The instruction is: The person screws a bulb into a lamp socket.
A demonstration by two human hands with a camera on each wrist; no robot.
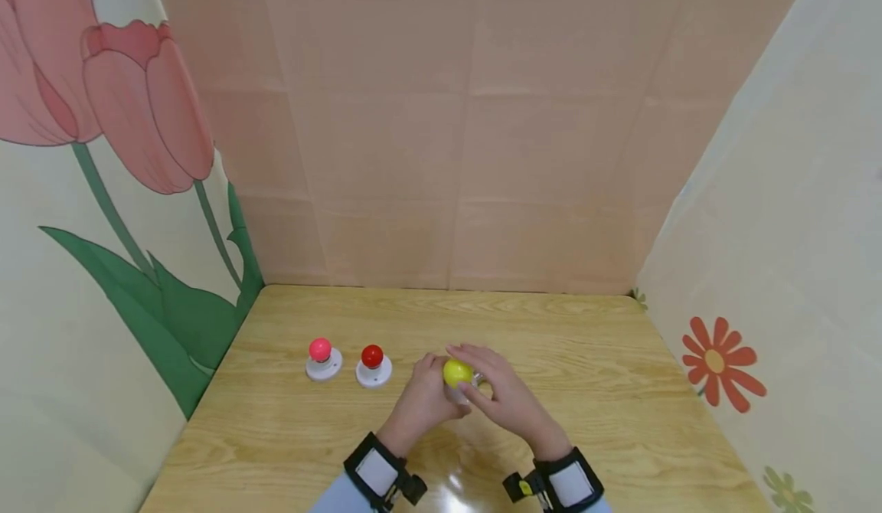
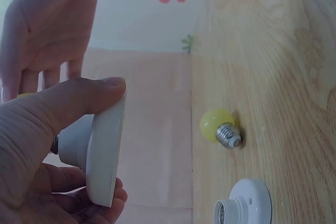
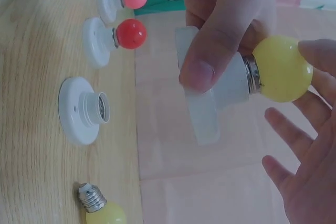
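Note:
My left hand (image 1: 430, 397) grips a white lamp holder (image 2: 105, 150) by its round base, thumb on one side and fingers on the other. Screwed into that holder is a yellow light bulb (image 3: 283, 69), its metal thread partly showing. The thumb and a finger of my right hand (image 1: 506, 394) pinch the bulb's round end, while the other fingers spread loosely. Below the hands, a second yellow bulb (image 2: 216, 124) lies on its side on the table. Beside it stands a white lamp holder (image 3: 79, 111) with no bulb in its socket.
To the left on the wooden table (image 1: 262, 436) stand two white holders, one with a pink bulb (image 1: 320, 349), the other with a red bulb (image 1: 372, 356). A pinkish backdrop (image 1: 448, 130) rises along the far edge, with flower-printed walls at both sides.

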